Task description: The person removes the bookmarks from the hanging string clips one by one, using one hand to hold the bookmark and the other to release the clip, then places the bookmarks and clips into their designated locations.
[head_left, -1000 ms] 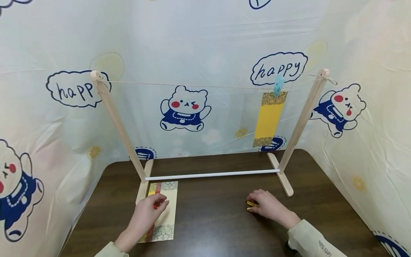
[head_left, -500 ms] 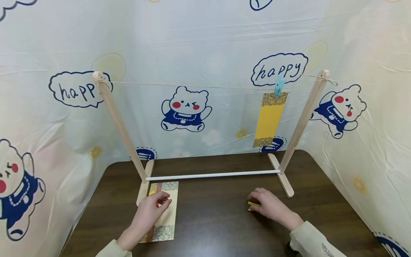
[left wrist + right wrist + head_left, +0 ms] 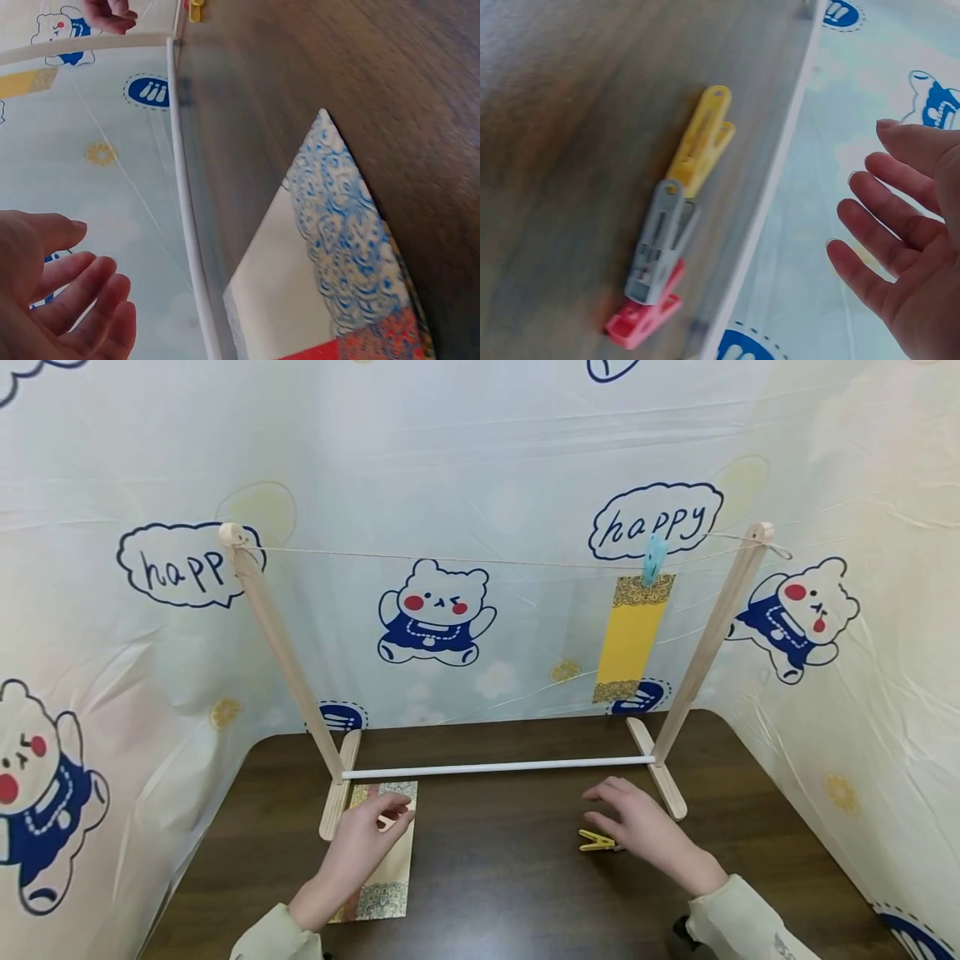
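My left hand [image 3: 363, 839] hovers over a cream paper strip [image 3: 397, 864] with patterned ends, its fingers loosely bent and nothing in them. Beside and partly under the cream strip, a red strip [image 3: 311, 351] shows in the left wrist view. My right hand [image 3: 645, 822] is raised just above a yellow clothespin [image 3: 596, 841], thumb and fingers apart and bare. The right wrist view shows that yellow clothespin in a row on the table with a grey clothespin [image 3: 656, 244] and a red clothespin [image 3: 643, 319].
A wooden frame with a left post [image 3: 281, 647], a right post [image 3: 708, 647] and a white crossbar [image 3: 495, 768] stands across the table [image 3: 495, 877]. From its string [image 3: 450, 558] hangs a yellow paper strip [image 3: 633, 635], held by a blue clothespin [image 3: 654, 560]. A printed curtain surrounds the table.
My right fingers were at the yellow clothespin and have now parted and lifted off it, leaving it on the table. My left hand has shifted slightly up and to the right over the papers.
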`<action>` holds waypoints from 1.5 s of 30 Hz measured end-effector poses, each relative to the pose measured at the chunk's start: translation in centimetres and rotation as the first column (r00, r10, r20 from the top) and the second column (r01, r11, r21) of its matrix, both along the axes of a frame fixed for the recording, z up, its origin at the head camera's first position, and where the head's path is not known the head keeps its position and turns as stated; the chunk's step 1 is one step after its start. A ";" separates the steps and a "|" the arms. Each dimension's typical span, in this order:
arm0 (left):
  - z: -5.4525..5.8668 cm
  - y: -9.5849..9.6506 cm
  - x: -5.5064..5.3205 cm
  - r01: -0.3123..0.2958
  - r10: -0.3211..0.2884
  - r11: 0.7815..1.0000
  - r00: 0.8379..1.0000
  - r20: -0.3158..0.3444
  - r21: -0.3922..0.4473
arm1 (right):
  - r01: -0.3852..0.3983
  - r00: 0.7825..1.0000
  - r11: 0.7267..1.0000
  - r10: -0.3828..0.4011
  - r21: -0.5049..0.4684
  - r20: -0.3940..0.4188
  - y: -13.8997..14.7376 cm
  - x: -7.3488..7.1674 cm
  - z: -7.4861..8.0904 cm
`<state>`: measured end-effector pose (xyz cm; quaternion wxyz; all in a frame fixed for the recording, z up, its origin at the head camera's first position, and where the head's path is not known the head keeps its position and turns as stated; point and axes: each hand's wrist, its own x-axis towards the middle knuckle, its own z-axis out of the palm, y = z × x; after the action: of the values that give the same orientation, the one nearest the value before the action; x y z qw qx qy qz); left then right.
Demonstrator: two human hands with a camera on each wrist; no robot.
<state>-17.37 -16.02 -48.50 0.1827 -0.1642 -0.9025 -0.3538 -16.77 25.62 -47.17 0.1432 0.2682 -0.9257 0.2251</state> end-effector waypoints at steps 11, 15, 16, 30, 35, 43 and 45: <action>1.6 1.6 -0.4 0.042 -0.042 0.997 0.999 -0.002 0.058 | -0.009 0.995 0.999 0.004 -0.047 -0.104 -0.1 0.1 2.6; 2.3 2.6 -0.7 0.066 -0.065 0.993 0.998 -0.008 0.100 | -0.035 0.985 0.997 0.024 -0.063 -0.174 0.1 0.2 3.7; 2.4 2.8 -0.8 0.074 -0.073 0.991 0.997 -0.011 0.108 | -0.042 0.982 0.997 0.030 -0.066 -0.187 0.1 0.2 4.0; 4.3 6.4 -1.8 0.156 -0.155 0.974 0.988 -0.021 0.166 | -0.022 0.973 0.997 0.004 -0.077 -0.230 0.7 0.8 8.4; 5.0 7.4 -2.3 0.186 -0.186 0.967 0.982 -0.016 0.177 | 0.007 0.970 0.997 -0.025 -0.075 -0.242 1.2 1.0 9.5; 5.9 9.0 -3.0 0.243 -0.241 0.938 0.970 -0.039 0.246 | 0.033 0.968 0.995 -0.055 -0.094 -0.245 1.6 0.8 11.4; 6.2 9.5 -3.3 0.252 -0.254 0.929 0.967 -0.031 0.269 | 0.026 0.966 0.994 -0.052 -0.105 -0.252 1.6 0.8 11.9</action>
<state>-20.64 -6.54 -42.33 0.1542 -0.2517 -0.8173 -0.4948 -15.97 27.19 -35.22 0.2784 0.2690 -0.8922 0.2325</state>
